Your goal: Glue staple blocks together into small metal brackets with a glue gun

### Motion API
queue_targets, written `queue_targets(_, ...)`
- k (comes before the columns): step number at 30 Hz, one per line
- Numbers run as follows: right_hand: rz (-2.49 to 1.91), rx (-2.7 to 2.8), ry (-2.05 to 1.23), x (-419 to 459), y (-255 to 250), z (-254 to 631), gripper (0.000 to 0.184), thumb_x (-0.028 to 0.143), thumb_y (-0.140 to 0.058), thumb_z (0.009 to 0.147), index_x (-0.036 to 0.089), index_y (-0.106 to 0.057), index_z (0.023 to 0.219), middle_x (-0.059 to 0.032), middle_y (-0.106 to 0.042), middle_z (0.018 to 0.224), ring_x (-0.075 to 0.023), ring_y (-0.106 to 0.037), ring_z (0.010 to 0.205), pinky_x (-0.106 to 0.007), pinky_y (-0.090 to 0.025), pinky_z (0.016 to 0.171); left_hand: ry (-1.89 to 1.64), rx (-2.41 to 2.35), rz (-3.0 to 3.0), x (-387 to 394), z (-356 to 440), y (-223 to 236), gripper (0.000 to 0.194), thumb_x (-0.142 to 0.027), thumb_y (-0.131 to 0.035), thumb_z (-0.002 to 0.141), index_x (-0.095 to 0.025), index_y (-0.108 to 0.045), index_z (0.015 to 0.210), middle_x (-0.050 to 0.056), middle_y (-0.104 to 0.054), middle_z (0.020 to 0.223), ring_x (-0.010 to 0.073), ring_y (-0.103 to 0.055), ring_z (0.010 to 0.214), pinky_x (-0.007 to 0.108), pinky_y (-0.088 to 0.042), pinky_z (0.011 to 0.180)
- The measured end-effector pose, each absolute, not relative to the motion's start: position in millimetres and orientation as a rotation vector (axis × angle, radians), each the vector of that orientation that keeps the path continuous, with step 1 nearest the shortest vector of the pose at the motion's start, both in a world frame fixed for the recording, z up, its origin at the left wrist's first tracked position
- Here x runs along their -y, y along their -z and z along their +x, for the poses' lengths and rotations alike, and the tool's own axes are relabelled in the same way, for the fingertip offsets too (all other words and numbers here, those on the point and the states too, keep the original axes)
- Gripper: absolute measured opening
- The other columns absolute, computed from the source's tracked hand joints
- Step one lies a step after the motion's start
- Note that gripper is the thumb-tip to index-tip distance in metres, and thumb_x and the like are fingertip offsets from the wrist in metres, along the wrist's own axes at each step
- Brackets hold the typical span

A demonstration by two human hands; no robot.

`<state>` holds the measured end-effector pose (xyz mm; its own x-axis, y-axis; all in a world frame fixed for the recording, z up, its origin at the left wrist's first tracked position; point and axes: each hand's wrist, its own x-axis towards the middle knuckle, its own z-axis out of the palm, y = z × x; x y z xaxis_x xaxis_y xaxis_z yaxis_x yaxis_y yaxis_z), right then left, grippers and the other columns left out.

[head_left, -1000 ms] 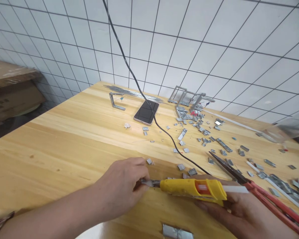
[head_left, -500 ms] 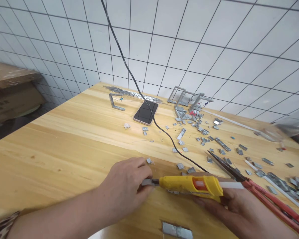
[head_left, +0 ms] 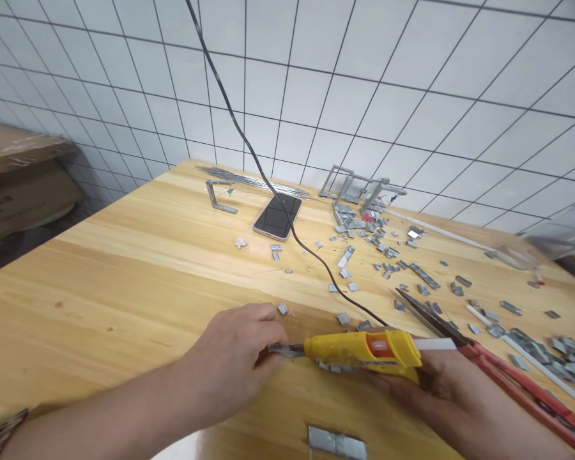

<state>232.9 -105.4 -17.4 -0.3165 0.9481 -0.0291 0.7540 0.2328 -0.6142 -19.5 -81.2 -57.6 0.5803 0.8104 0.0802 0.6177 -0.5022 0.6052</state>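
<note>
My right hand (head_left: 453, 399) grips a yellow glue gun (head_left: 364, 349) with a white glue stick at its back, held level over the wooden table (head_left: 138, 268). The gun's metal tip points left. My left hand (head_left: 232, 364) is closed in a pinch around a small thing at that tip, too small and hidden to name. A black cord (head_left: 268, 185) runs from the gun up toward the wall. Small grey metal pieces (head_left: 333, 367) lie right under the gun's body.
Red-handled shears (head_left: 483, 367) lie right of the gun. Many cut grey metal bits (head_left: 388, 252) litter the right half. A phone (head_left: 277, 216) lies face up further back, beside bent metal frames (head_left: 359, 185). A joined metal strip (head_left: 338, 443) sits near the front edge. Cardboard boxes (head_left: 19, 185) stand left.
The glue gun and both hands have shifted slightly left and away from me; the pinch at the tip is unchanged.
</note>
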Motion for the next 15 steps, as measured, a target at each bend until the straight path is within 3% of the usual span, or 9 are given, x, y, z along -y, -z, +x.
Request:
queue_targets(4,-1.586,2.161,-0.974,104.5,18.7,235.2,0.021,0.030,-0.057,0.083,0.025,-0.075,0.092,0.0023,-0.071,0.058,-0.0204,-0.068,0.053,-0.026,-0.059,0.053,-0.482,-1.124,2.282,80.0,-19.5,56.6,0.017,-0.008,-0.055,0.083,-0.019,-0.068,0.080,0.001,-0.063,0.082,0.0168,-0.060,0.082,0.026,-0.044,0.069)
queue_targets(10,-1.605,1.991,-1.163,102.0,24.4,239.2,0.024,0.033,-0.061,0.081,0.021,-0.073,0.097,-0.0060,-0.075,0.100,-0.0271,-0.070,0.090,-0.032,-0.059,0.075,-0.466,-1.158,2.270,80.4,-19.0,53.7,0.012,-0.010,-0.059,0.082,-0.017,-0.067,0.077,-0.001,-0.061,0.077,0.0148,-0.059,0.075,0.023,-0.041,0.062)
queue_targets(15,-1.582,1.964,-1.273,101.6,24.0,238.2,0.025,0.035,-0.059,0.082,0.022,-0.072,0.098,-0.0072,-0.074,0.103,-0.0277,-0.068,0.092,-0.037,-0.056,0.083,-0.469,-1.178,2.222,79.1,-18.6,54.9,0.013,-0.009,-0.061,0.080,-0.019,-0.067,0.075,-0.002,-0.061,0.076,0.0136,-0.059,0.075,0.022,-0.039,0.062)
